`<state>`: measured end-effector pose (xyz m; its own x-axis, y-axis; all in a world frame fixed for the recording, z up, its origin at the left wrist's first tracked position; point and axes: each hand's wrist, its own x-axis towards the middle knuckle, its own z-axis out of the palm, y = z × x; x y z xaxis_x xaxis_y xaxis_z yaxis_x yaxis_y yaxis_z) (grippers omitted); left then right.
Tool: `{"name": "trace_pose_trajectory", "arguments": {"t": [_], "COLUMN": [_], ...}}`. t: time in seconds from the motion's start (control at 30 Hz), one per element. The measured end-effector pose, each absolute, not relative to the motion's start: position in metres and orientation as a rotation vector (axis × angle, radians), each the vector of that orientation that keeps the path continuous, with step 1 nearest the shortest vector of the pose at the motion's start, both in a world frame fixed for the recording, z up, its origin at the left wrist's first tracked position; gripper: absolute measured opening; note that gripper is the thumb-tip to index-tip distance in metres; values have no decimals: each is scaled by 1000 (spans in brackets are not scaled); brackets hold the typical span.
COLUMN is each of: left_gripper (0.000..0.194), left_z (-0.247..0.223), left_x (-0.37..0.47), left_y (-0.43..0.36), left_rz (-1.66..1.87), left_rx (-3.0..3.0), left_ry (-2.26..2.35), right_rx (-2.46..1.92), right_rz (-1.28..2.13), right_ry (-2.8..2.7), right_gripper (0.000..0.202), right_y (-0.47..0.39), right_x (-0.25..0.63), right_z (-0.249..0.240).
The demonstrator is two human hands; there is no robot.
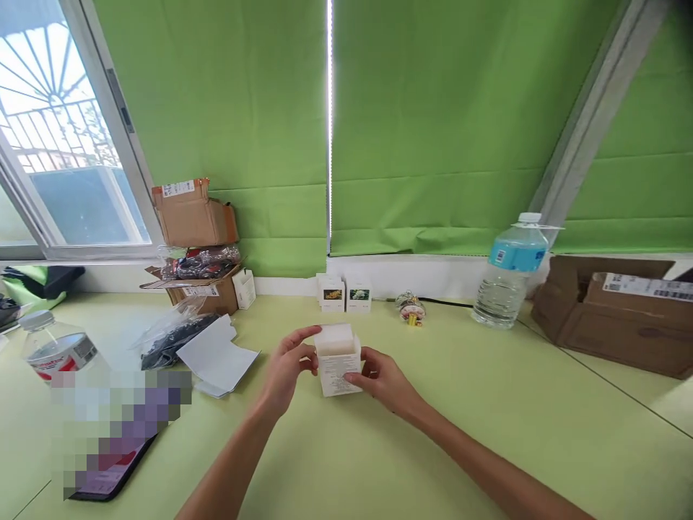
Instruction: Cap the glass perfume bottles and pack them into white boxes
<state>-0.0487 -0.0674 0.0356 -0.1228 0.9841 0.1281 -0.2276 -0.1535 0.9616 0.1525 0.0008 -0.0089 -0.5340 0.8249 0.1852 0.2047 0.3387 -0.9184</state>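
Note:
A small white cardboard box (pixel 340 372) with fine print on its front stands at the middle of the table, its top flap (pixel 334 337) lifted. Thumb in front and fingers along the right side, my right hand (pixel 387 377) is closed on the box. On the other side, my left hand (pixel 289 363) is closed at the box's upper left edge, with the index finger reaching to the flap. What lies inside the box cannot be seen. Behind it, two similar white boxes with flower pictures, one yellow (pixel 331 296) and one white (pixel 359 296), stand against the wall.
A small shiny trinket (pixel 411 309) lies right of the flower boxes. Farther right are a large water bottle (pixel 501 289) and an open brown carton (pixel 611 318). Leftward sit stacked cartons (pixel 195 217), white papers (pixel 221 357), a phone (pixel 116 469) and another bottle (pixel 57 350).

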Motion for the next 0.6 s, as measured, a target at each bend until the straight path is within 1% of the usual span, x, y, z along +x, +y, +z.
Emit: {"name": "trace_pose_trajectory", "arguments": {"t": [0.1, 0.33, 0.5, 0.6], "left_gripper": [32, 30, 26, 23], "left_z": [33, 20, 26, 28], "left_x": [-53, -81, -123, -157], "left_y": [-70, -66, -63, -66], "left_rz": [1542, 1592, 1626, 1666], "left_rx": [1163, 1369, 1797, 1833], "left_ry": [1122, 1451, 2015, 2257], "right_rx": [-939, -1010, -1025, -1065], "right_rz": [1191, 1176, 1262, 1255], "right_ry": [-1928, -1993, -2034, -1950], "right_gripper": [43, 53, 70, 63], "right_y": [1, 8, 4, 4], "right_x": [165, 187, 213, 233], "right_z": [-8, -21, -32, -45]}}
